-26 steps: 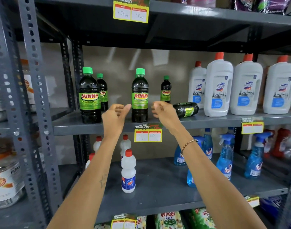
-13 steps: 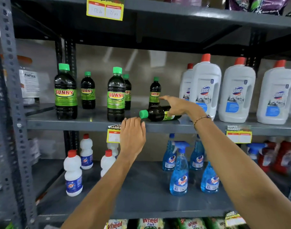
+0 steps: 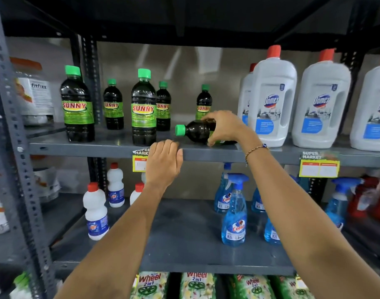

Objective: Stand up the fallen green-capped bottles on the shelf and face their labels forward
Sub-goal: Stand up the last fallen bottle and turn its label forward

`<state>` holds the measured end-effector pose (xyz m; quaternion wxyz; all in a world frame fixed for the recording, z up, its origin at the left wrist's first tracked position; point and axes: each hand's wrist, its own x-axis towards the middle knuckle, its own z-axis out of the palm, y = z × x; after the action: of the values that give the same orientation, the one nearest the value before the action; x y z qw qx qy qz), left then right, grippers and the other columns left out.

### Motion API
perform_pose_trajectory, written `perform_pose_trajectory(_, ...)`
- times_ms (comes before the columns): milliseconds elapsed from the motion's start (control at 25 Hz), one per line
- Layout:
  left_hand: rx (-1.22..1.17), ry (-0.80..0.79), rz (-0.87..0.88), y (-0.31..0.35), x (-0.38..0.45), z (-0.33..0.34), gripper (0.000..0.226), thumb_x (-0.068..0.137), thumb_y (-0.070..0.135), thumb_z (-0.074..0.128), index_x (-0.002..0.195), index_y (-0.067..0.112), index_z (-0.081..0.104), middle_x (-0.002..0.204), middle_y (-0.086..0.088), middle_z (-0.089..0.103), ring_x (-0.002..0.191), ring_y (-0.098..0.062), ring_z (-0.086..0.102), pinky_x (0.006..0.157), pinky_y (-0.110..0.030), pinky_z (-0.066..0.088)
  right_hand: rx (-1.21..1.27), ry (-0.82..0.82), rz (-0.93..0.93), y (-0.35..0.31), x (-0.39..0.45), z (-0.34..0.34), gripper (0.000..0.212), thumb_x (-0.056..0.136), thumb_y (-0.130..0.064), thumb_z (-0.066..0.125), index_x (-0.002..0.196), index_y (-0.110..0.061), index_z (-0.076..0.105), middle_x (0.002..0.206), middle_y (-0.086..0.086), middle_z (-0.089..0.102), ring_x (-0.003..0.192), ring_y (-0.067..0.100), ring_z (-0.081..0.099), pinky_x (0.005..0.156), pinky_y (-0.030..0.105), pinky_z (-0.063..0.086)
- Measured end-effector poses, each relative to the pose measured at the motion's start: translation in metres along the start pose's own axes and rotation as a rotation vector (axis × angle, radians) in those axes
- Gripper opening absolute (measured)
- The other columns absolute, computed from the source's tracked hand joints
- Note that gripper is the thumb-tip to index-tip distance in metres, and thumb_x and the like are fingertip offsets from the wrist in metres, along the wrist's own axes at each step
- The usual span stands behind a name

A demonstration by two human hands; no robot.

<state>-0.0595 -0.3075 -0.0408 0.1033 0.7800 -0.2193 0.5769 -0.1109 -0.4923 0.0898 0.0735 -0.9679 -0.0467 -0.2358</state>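
A dark green-capped bottle [image 3: 193,132] lies on its side on the grey shelf [image 3: 98,145], cap pointing left. My right hand [image 3: 224,128] is wrapped around its body, covering the label. My left hand [image 3: 164,161] rests on the shelf's front edge, fingers curled over the lip, holding no bottle. Several dark "SUNNY" bottles stand upright with labels facing forward: one at the left [image 3: 77,106], one in the middle [image 3: 143,108], and smaller ones behind [image 3: 113,105], [image 3: 163,106], [image 3: 203,102].
White red-capped Domex jugs [image 3: 271,98] stand close to the right of the lying bottle. The shelf below holds white bottles [image 3: 96,212] and blue spray bottles [image 3: 234,212]. A grey perforated upright [image 3: 12,126] runs down the left. Price tags [image 3: 319,167] hang on the shelf edge.
My right hand has closed around the lying bottle, which it only touched before. My left hand rose from below the shelf lip onto its front edge. The camera has moved closer.
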Motion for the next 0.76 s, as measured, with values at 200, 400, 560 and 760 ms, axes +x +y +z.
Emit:
perform_pose_trajectory(200,-0.049,-0.007,-0.003,0.0,-0.003,-0.001,0.036,0.099,0.027,0.032,0.104,0.005,0.061,0.101,-0.01,0.064,0.103,-0.031,0.058,0.091,-0.038,0.036,0.131,0.319,0.057,-0.011,-0.012,-0.002,0.075,0.052,-0.04,0.079,0.123,-0.032,0.057,0.113,0.0,0.065,0.107,0.024,0.059,0.087,0.037,0.05)
perform_pose_trajectory(400,-0.086,-0.021,0.003,0.0,-0.007,-0.004,0.036,0.099,0.028,0.034,0.112,0.005,0.06,0.109,-0.01,0.063,0.101,-0.03,0.056,0.096,-0.038,0.035,0.473,0.526,0.249,-0.032,-0.009,0.005,0.065,0.056,-0.048,0.077,0.112,-0.021,0.059,0.107,-0.001,0.067,0.098,0.019,0.062,0.077,0.033,0.05)
perform_pose_trajectory(560,-0.074,-0.027,-0.012,0.001,-0.007,-0.006,0.035,0.099,0.027,0.035,0.108,0.005,0.06,0.104,-0.01,0.063,0.095,-0.029,0.056,0.093,-0.039,0.036,0.501,0.612,0.345,-0.033,-0.003,0.019,0.077,0.056,-0.062,0.073,0.113,-0.014,0.054,0.113,0.004,0.06,0.106,0.025,0.058,0.085,0.045,0.052)
perform_pose_trajectory(760,-0.078,-0.027,-0.023,0.002,-0.006,-0.007,0.031,0.099,0.027,0.037,0.105,0.006,0.059,0.1,-0.008,0.063,0.093,-0.028,0.055,0.093,-0.038,0.035,0.59,0.576,0.433,-0.028,0.002,0.022,0.085,0.059,-0.067,0.071,0.115,-0.008,0.048,0.118,0.009,0.055,0.11,0.029,0.056,0.087,0.046,0.05)
